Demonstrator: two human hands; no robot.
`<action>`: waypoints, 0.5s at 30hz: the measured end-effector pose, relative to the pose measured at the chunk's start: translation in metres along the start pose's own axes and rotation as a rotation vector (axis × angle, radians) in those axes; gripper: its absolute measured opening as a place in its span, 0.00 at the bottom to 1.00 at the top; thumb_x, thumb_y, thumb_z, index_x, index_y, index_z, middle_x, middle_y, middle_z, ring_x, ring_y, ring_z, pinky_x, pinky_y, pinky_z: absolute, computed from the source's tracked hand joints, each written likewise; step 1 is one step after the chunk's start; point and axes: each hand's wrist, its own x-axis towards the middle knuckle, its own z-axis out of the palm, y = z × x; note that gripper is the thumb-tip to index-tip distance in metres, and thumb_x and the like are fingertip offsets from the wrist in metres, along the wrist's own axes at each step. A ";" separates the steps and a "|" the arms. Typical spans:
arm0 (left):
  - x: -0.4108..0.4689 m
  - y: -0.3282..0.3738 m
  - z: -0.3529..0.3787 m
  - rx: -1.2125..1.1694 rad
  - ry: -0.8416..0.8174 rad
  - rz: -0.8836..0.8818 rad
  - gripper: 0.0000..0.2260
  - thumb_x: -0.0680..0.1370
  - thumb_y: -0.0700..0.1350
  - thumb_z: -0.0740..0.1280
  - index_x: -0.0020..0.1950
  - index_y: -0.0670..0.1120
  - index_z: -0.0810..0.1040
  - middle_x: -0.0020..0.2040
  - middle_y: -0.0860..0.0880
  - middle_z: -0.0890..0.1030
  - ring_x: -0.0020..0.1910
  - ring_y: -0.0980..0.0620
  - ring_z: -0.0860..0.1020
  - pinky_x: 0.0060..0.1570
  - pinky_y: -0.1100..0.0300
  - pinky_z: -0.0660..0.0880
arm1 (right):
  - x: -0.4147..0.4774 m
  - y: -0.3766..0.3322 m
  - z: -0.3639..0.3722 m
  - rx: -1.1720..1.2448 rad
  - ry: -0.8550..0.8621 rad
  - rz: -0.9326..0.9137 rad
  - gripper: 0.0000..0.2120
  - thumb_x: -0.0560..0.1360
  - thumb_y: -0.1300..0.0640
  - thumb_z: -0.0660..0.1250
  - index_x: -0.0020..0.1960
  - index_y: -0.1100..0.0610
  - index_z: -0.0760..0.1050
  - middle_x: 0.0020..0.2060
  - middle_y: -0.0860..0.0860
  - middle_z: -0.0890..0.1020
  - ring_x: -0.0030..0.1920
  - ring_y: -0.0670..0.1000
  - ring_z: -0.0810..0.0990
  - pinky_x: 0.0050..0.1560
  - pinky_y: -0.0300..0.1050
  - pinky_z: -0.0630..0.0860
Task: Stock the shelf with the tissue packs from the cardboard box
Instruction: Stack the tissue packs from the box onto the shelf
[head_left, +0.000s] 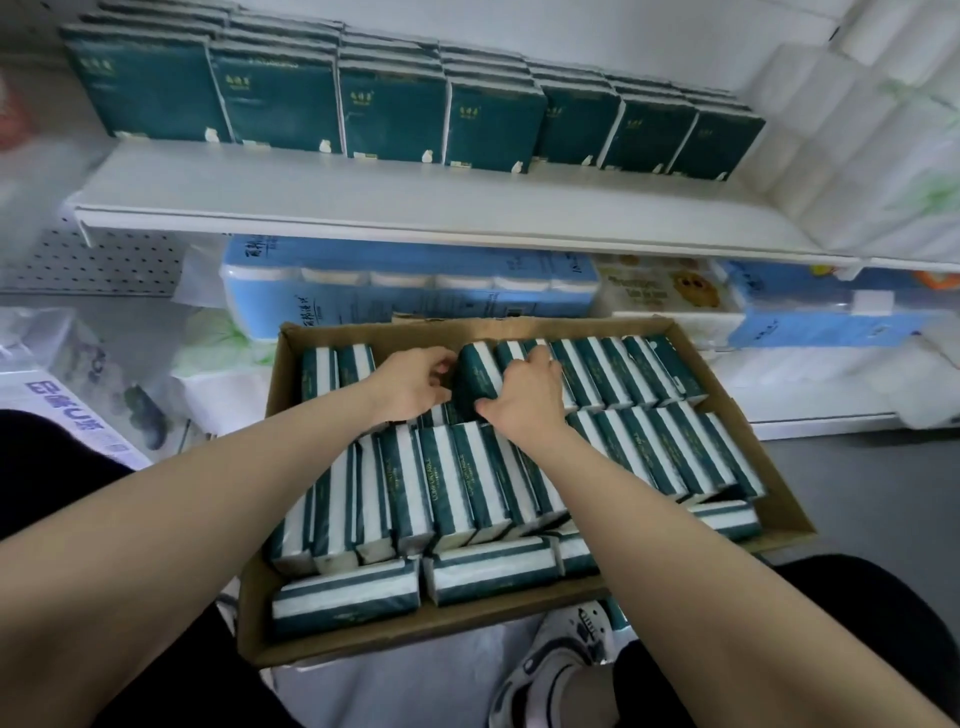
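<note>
Both hands, left hand (410, 384) and right hand (524, 400), are bare, as are the forearms. Black trousers (852, 592) show at either near corner of the cardboard box (332, 649). Just below the box's near edge is a white clog-style shoe (558, 670) with vent holes and dark trim

Blue roll pack (410, 291) down low, white rolls (857, 130) stacked far rt, sneaker (561, 660) on grey floor (857, 493), pegboard (93, 260) left.
</note>
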 end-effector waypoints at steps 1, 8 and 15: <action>-0.002 0.001 -0.001 -0.008 0.009 0.005 0.27 0.77 0.38 0.69 0.74 0.44 0.66 0.68 0.45 0.74 0.66 0.48 0.74 0.68 0.56 0.69 | 0.000 -0.001 -0.002 0.023 -0.008 0.012 0.19 0.73 0.47 0.72 0.54 0.61 0.77 0.66 0.58 0.66 0.67 0.60 0.65 0.66 0.49 0.66; -0.005 0.003 -0.013 -0.074 0.167 0.018 0.26 0.74 0.39 0.73 0.69 0.44 0.66 0.63 0.47 0.76 0.64 0.49 0.74 0.66 0.54 0.71 | 0.007 -0.001 -0.022 0.562 -0.020 0.082 0.11 0.71 0.52 0.71 0.53 0.52 0.78 0.48 0.48 0.80 0.46 0.50 0.81 0.41 0.43 0.78; -0.013 0.013 -0.034 -0.236 0.201 0.085 0.23 0.75 0.43 0.72 0.68 0.51 0.69 0.59 0.52 0.79 0.59 0.51 0.78 0.64 0.50 0.74 | 0.012 0.012 -0.059 0.970 -0.108 0.000 0.12 0.73 0.64 0.68 0.54 0.54 0.78 0.49 0.51 0.83 0.50 0.52 0.82 0.50 0.45 0.78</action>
